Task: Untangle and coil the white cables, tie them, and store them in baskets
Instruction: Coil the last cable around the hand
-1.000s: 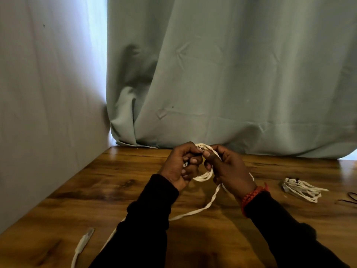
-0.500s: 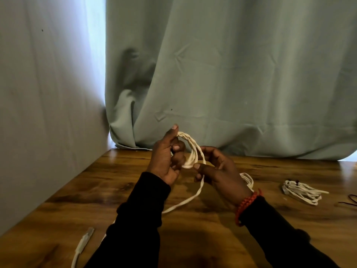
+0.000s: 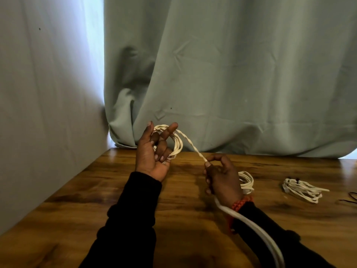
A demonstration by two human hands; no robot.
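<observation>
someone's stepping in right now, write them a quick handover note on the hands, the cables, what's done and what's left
Left hand: raised, holds the part-wound coil looped round its fingers.
Right hand: pinches the same cable's free run, drawn taut from the coil; the tail trails back along the right sleeve.
On the wooden table: a second coil just behind the right hand, and a bundled cable further right that seems already tied.
Done: several loops wound, one bundle apparently finished.
Left: wind in the tail, tie this coil, check the second coil for a tie, then store all. No basket is in view.
</observation>
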